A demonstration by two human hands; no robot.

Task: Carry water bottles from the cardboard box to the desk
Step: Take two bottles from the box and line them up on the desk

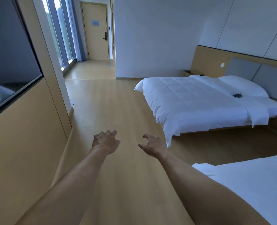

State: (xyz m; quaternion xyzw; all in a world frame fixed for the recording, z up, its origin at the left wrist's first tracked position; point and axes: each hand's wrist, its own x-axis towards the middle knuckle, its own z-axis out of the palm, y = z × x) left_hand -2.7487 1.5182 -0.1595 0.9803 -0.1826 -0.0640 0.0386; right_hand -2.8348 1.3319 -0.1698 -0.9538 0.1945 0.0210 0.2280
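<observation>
1. Grip: both hands are seen extended forward over the floor, nothing held in either. The left hand (106,142) is shown back-up with fingers loosely curled; the right hand (152,144) is turned thumb-side up, fingers spread and loosely bent. The two hands are apart from each other.
2. Task items: no water bottles, cardboard box or table are visible in the head view; their position cannot be told.
3. Floor (118,103): light wood boards are seen running from beneath the arms to a closed door (96,31) at the far end of a corridor.
4. Left side: a tan wall panel (21,143) is noted, with a dark glass pane (9,51) set in it; tall windows with curtains (61,30) are seen beyond.
5. Right side: a bed (199,103) covered with a white duvet is recorded, with a white pillow (241,85) at the headboard.
6. A second white-covered bed corner (248,184) is seen just beside the right forearm.
7. A small dark object (237,95) is seen lying on the far bed near the pillow; its kind cannot be told.
</observation>
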